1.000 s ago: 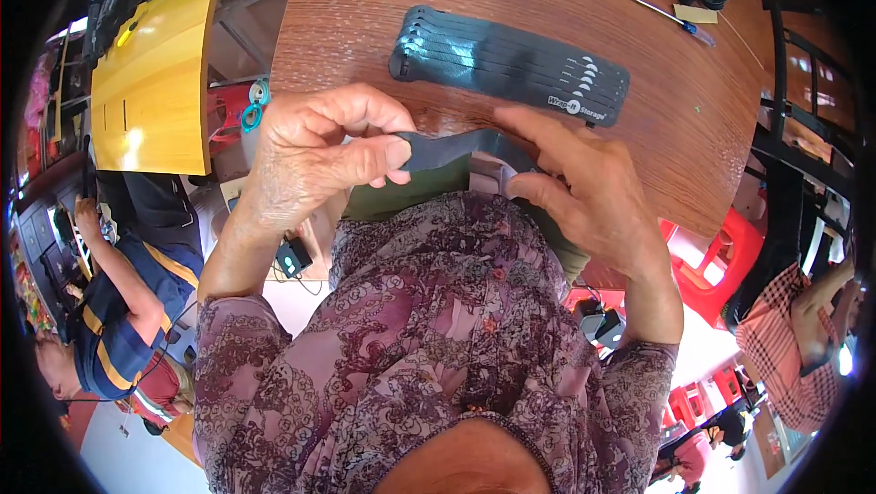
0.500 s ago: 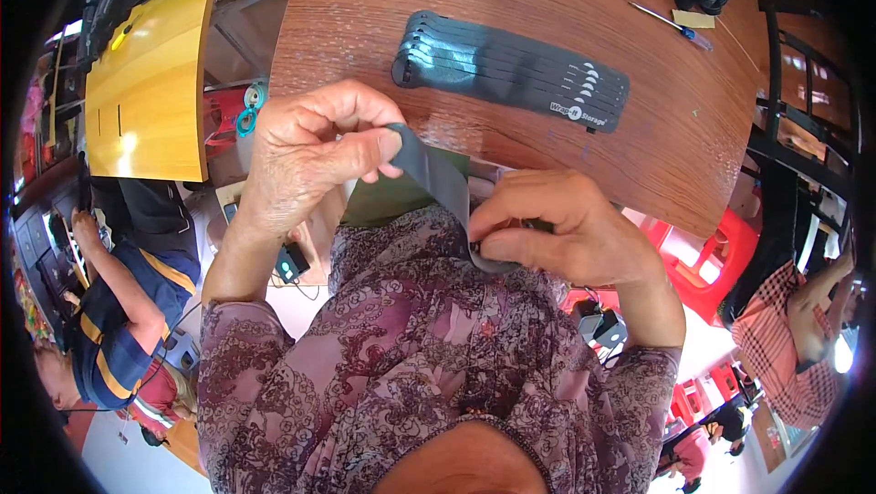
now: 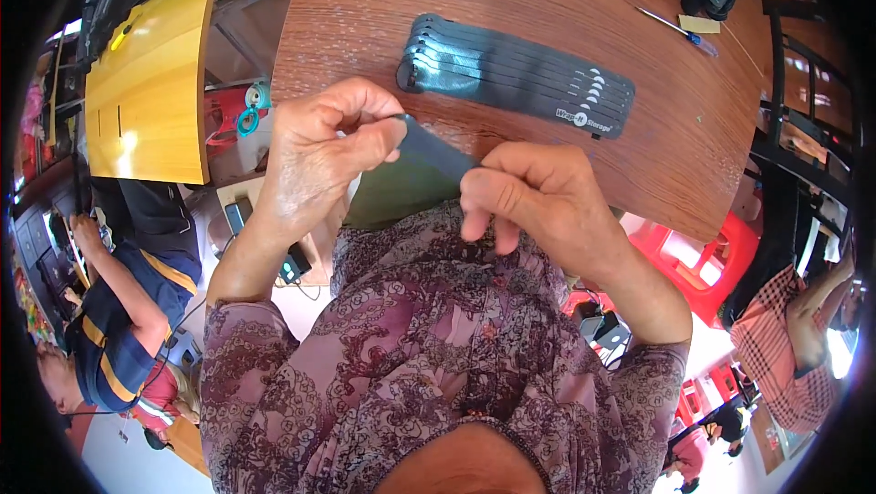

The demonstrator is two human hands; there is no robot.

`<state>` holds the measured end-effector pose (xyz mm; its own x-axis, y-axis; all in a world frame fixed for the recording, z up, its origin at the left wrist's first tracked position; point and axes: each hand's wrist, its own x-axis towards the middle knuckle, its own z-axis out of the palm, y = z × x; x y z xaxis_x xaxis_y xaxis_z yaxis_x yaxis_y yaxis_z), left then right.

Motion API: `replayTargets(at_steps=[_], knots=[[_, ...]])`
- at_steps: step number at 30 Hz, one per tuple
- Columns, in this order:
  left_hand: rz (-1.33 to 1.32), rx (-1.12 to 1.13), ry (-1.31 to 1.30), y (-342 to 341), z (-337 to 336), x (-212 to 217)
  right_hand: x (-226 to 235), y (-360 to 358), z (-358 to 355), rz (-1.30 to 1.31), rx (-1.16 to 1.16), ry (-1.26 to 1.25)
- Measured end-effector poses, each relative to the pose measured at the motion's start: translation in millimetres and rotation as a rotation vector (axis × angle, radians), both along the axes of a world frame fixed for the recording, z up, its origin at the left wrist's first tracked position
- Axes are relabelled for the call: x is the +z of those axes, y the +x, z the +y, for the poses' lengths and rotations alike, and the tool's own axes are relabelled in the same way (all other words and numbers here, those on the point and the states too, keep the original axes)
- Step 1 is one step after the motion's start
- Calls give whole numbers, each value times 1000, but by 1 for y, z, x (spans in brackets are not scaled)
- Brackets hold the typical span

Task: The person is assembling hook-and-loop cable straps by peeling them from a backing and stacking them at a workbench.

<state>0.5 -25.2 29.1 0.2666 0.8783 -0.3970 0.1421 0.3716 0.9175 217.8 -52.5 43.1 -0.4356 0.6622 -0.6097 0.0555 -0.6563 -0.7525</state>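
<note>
A dark grey strap (image 3: 436, 155) stretches between two hands at the near edge of a round wooden bench (image 3: 365, 29); left hand (image 3: 315, 161) and right hand (image 3: 538, 202) each pinch one end with closed fingers, just below a flat pack of similar straps (image 3: 516, 74) lying on the bench

Held a dark strap (image 3: 438, 155) between both hands, left hand (image 3: 315, 161) pinching its upper end, right hand (image 3: 538, 202) gripping the lower end, just above a patterned purple blouse (image 3: 429, 348). Lay behind on the round wooden desk (image 3: 365, 20): a flat dark pack of straps (image 3: 516, 74), apart from the hands. Rested near the desk's far right edge: a pen (image 3: 675, 29).
</note>
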Motion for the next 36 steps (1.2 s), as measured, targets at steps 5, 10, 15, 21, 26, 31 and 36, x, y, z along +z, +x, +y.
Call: replayTargets(at_steps=[5, 10, 15, 21, 26, 31, 36], knots=[[202, 72, 231, 8, 5, -28, -9, -4, 6, -169, -58, 261], [355, 120, 264, 16, 9, -33, -16, -8, 11, -278, -83, 517], [361, 122, 109, 16, 20, -21, -27, -4, 25, -267, -156, 481], [386, 99, 92, 16, 23, -24, -32, -2, 31, -331, -145, 496], [460, 76, 166, 14, 22, -30, -37, -3, 33, -338, -134, 564], [503, 72, 171, 15, 24, -29, -39, -2, 34, -342, -122, 585], [570, 61, 191, 19, 25, -27, -38, -2, 35, -338, -119, 568]])
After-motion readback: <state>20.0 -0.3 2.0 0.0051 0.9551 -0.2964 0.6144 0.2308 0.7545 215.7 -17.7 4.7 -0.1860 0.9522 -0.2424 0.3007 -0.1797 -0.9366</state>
